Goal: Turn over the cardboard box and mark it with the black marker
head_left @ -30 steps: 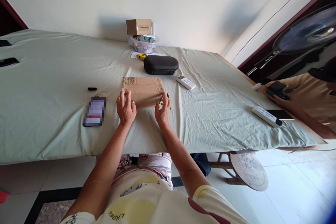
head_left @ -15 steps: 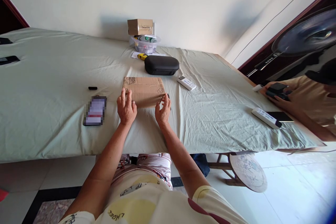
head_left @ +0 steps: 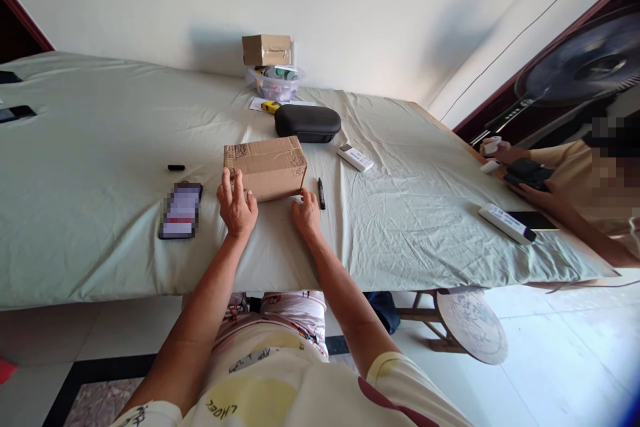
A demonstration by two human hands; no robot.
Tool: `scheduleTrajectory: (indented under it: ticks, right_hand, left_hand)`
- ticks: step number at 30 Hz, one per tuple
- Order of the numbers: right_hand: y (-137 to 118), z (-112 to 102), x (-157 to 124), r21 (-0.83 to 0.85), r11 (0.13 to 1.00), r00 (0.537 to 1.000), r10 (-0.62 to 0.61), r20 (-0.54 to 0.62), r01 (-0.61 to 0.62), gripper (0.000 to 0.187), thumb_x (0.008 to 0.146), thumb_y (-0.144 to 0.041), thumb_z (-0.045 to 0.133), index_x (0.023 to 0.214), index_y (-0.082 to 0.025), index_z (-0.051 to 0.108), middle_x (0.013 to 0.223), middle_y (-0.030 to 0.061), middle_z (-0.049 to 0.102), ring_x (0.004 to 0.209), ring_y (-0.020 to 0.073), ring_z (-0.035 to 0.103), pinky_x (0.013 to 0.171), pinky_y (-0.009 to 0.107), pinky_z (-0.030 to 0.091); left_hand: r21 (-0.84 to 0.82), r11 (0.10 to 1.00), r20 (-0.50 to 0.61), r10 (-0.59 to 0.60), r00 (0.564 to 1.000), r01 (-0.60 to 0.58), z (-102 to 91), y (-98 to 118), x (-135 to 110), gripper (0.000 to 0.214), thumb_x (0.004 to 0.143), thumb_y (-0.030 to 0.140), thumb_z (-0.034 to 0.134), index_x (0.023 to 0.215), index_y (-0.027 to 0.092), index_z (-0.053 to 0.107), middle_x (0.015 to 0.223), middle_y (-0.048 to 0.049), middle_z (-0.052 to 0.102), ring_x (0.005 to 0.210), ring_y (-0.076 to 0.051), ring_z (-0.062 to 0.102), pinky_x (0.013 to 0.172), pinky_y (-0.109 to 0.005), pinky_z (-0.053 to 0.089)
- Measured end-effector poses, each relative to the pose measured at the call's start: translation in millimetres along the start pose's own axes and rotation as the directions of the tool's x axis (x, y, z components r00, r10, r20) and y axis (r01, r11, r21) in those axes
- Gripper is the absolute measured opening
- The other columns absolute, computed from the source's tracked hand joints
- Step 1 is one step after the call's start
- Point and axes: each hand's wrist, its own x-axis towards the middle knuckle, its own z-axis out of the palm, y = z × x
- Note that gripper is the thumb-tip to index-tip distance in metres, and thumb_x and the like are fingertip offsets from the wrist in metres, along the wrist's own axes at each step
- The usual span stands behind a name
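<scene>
A brown cardboard box lies on the pale green cloth of the table, straight in front of me. My left hand rests at the box's near left corner with its fingers stretched out against it. Just off the near right corner, my right hand lies low on the cloth, fingers loosely extended and touching the box's lower edge. Neither hand grips anything. A black marker lies right beside my right hand.
A phone and a small black cap lie left of the box. Behind it are a black case, a white remote, a plastic tub and a small box. Another person's hands work at the right, near a fan.
The box has turned and now sits up higher, with its front face showing. My right hand dropped from the box's side to the cloth, uncovering the marker. The other person raised one hand.
</scene>
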Motion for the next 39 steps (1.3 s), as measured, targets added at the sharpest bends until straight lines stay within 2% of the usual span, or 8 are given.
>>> scheduleTrajectory:
  ticks: [6, 11, 16, 22, 25, 28, 34, 39]
  right_hand:
    - [1.4, -1.3, 1.1, 0.024, 1.000, 1.000, 0.009, 0.026, -0.010, 0.046, 0.087, -0.021, 0.052, 0.131, -0.019, 0.061, 0.118, 0.0135, 0.070, 0.098, 0.0238, 0.069, 0.093, 0.042, 0.058]
    - [-5.5, -7.6, 1.9, 0.107, 0.994, 1.000, -0.007, 0.016, 0.006, 0.052, 0.089, -0.030, 0.054, 0.140, -0.019, 0.056, 0.095, 0.0072, 0.075, 0.084, 0.0214, 0.071, 0.079, 0.035, 0.057]
    - [-24.4, -23.6, -1.9, 0.119, 0.993, 0.981, -0.038, 0.188, 0.015, 0.032, 0.096, -0.040, 0.057, 0.123, -0.023, 0.062, 0.080, 0.0007, 0.075, 0.069, 0.0169, 0.068, 0.069, 0.028, 0.052]
    - [-47.1, -20.2, -18.4, 0.141, 0.941, 0.871, -0.340, 0.354, 0.309, 0.020, 0.102, -0.042, 0.060, 0.096, -0.023, 0.067, 0.080, 0.0015, 0.075, 0.069, 0.0150, 0.067, 0.068, 0.024, 0.048]
    - [-52.7, -5.8, -26.8, 0.168, 0.856, 0.781, -0.515, 0.353, 0.488, 0.023, 0.105, -0.036, 0.053, 0.096, -0.022, 0.069, 0.079, 0.0022, 0.074, 0.066, 0.0140, 0.066, 0.070, 0.024, 0.048]
    - [-52.6, 0.1, -29.5, 0.177, 0.798, 0.737, -0.600, 0.312, 0.576, 0.027, 0.106, -0.031, 0.048, 0.094, -0.021, 0.070, 0.076, 0.0031, 0.072, 0.063, 0.0138, 0.063, 0.070, 0.026, 0.049]
    - [-58.6, -24.1, -22.4, 0.083, 0.837, 0.840, -0.542, 0.001, 0.540, 0.034, 0.107, -0.026, 0.042, 0.129, -0.023, 0.069, 0.116, 0.0124, 0.076, 0.110, 0.0222, 0.071, 0.099, 0.039, 0.056]
    - [-77.0, -26.4, -18.1, -0.059, 0.844, 0.843, -0.526, 0.113, 0.534, 0.051, 0.106, -0.042, 0.051, 0.155, -0.028, 0.053, 0.157, 0.0107, 0.058, 0.153, 0.0283, 0.046, 0.127, 0.051, 0.037]
  left_hand:
    - [0.014, 1.000, -0.044, 0.020, 0.999, -0.019, 1.4, -5.5, 0.1, 0.057, 0.101, 0.034, 0.053, 0.155, 0.015, 0.052, 0.173, -0.0211, 0.035, 0.159, -0.036, 0.037, 0.131, -0.052, 0.030]
    - [-0.049, 0.999, -0.043, 0.007, 0.999, -0.009, 4.5, -17.9, 1.8, 0.074, 0.099, 0.039, 0.058, 0.164, 0.014, 0.035, 0.176, -0.0229, 0.026, 0.166, -0.037, 0.022, 0.134, -0.054, 0.024]
    - [-0.075, 0.995, -0.046, -0.069, 0.997, 0.066, 7.4, -32.9, 4.7, 0.093, 0.097, 0.051, 0.061, 0.169, 0.010, 0.018, 0.176, -0.0293, 0.017, 0.167, -0.039, 0.016, 0.134, -0.058, 0.021]
    - [-0.152, 0.986, 0.129, -0.043, 0.991, 0.063, 14.3, -32.4, -3.3, 0.098, 0.097, 0.070, 0.055, 0.170, 0.015, 0.020, 0.178, -0.0262, 0.015, 0.167, -0.038, 0.013, 0.133, -0.058, 0.022]
    - [-0.215, 0.977, 0.213, 0.048, 0.976, -0.002, 19.4, -19.8, -11.3, 0.098, 0.096, 0.077, 0.049, 0.169, 0.017, 0.023, 0.175, -0.0253, 0.024, 0.166, -0.036, 0.023, 0.133, -0.054, 0.025]
    - [-0.213, 0.975, 0.179, 0.095, 0.979, -0.056, 20.6, -9.5, -14.1, 0.097, 0.095, 0.080, 0.048, 0.168, 0.019, 0.027, 0.174, -0.0244, 0.027, 0.165, -0.036, 0.026, 0.132, -0.053, 0.028]
    - [-0.162, 0.976, 0.113, 0.162, 0.980, -0.143, 21.1, -8.7, -6.3, 0.083, 0.101, 0.074, 0.042, 0.160, 0.015, 0.042, 0.174, -0.0271, 0.026, 0.164, -0.036, 0.028, 0.129, -0.054, 0.034]
    - [-0.197, 0.974, 0.138, 0.139, 0.981, -0.110, 28.1, -6.6, -5.9, 0.065, 0.106, 0.065, 0.039, 0.151, 0.021, 0.054, 0.173, -0.0204, 0.032, 0.159, -0.030, 0.039, 0.125, -0.046, 0.042]
